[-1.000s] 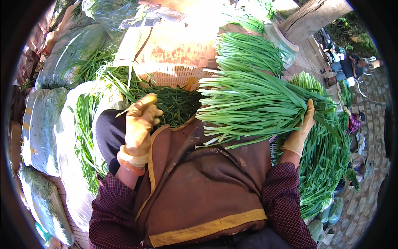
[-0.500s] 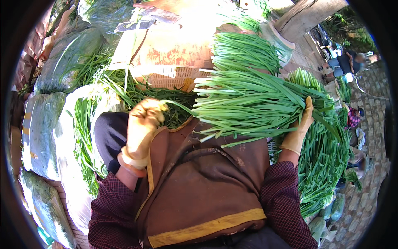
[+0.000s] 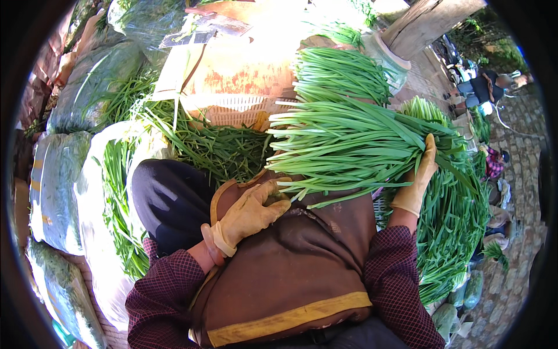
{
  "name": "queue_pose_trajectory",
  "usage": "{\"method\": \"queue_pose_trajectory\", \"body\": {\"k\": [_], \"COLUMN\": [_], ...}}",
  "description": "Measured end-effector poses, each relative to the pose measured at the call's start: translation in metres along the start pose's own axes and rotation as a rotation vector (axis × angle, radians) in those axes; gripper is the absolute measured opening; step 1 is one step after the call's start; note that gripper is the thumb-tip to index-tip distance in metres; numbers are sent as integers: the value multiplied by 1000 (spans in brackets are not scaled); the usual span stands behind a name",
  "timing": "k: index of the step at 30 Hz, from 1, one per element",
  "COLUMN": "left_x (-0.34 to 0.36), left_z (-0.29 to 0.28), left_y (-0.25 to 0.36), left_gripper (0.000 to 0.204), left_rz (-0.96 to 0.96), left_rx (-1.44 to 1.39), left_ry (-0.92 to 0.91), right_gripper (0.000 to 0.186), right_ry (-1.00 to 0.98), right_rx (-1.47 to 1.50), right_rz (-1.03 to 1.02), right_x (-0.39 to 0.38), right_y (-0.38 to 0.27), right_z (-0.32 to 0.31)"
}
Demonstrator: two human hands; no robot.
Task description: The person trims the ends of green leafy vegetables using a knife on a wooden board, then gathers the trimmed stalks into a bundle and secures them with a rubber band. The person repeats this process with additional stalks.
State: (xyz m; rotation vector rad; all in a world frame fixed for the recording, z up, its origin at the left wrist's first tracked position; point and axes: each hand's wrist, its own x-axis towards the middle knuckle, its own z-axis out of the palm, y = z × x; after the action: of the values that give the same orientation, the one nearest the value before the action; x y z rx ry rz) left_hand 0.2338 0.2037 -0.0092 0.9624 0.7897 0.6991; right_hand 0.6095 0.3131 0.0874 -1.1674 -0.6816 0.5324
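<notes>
A large bunch of garlic chives (image 3: 343,148) lies across the upper part of my brown apron (image 3: 279,262), its cut pale ends to the left and leafy tips to the right. My right hand (image 3: 423,174), in a pale yellowish glove, grips the bunch near the leafy end, thumb on top. At the lower left ends, my left hand (image 3: 251,214), gloved alike, has its thumb and fingers apart. Its fingertips reach the nearest stalk ends; whether they touch is unclear. Loose green leaves (image 3: 226,148) are heaped beyond my left knee.
Another chive bunch (image 3: 343,72) lies beyond, beside an orange plastic crate (image 3: 232,110). A big leafy pile (image 3: 450,232) stands at my right. Plastic-wrapped bundles (image 3: 61,192) line the left. A wooden post (image 3: 427,26) rises at back right; a person (image 3: 485,87) is farther off.
My left hand has come from above the loose leaves down and right to the bunch's ends. The thin leaf it pinched is no longer in it. The right hand keeps its grip.
</notes>
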Motion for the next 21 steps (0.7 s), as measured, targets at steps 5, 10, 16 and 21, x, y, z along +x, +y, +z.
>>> {"method": "queue_pose_trajectory", "body": {"k": [5,10,16,21], "left_x": [-8,-33,-5,11], "left_z": [-25,-40,47,43], "left_y": [33,57,61,54], "left_gripper": [21,25,28,16], "left_rz": [211,705,507,510], "left_rx": [-160,-281,1052,1206], "left_ry": [170,458,91,-17], "right_gripper": [39,32,34,36], "right_ry": [20,21,23,-40], "right_rx": [5,74,46,65], "right_rz": [17,44,11,-20], "right_x": [3,0,-3,-3], "right_y": [3,-2,-7,-9], "right_z": [-3,0,11,8]}}
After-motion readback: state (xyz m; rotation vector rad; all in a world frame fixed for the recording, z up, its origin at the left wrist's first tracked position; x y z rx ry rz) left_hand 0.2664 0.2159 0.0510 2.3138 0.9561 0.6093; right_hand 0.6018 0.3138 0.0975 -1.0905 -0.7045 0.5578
